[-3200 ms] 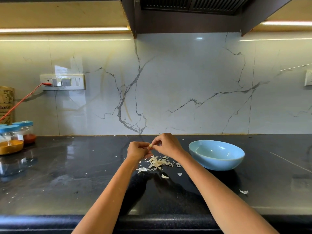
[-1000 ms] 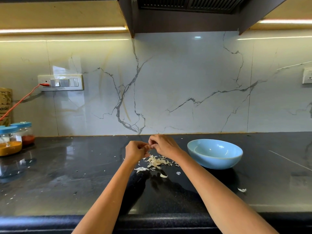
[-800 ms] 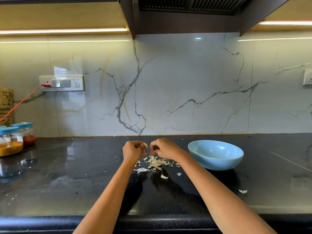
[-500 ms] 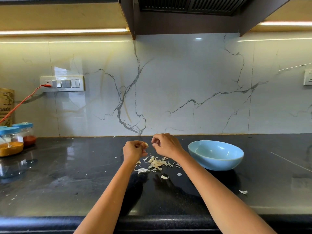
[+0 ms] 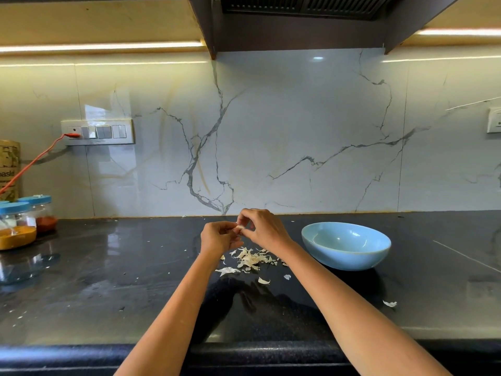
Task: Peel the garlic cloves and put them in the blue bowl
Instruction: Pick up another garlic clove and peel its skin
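Left hand point(image 5: 218, 237) grips garlic clove point(image 5: 239, 228) above peel pile point(image 5: 250, 260); right hand point(image 5: 261, 226) pinches its skin, likely so scraps drop onto the pile. Blue bowl point(image 5: 346, 257) just right on surface point(image 5: 108, 280); contents cannot be seen.

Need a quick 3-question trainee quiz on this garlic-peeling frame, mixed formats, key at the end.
1. True or false: the light blue ceramic bowl stands to the left of both hands.
2. Multiple choice: the pile of pale papery garlic skins lies A) in the bowl, B) on the glossy black stone countertop below the hands, C) beside the blue-lidded spice jars.
3. Fill in: the left hand and the right hand meet at a small pale garlic ____.

Key: 1 false; 2 B; 3 clove.
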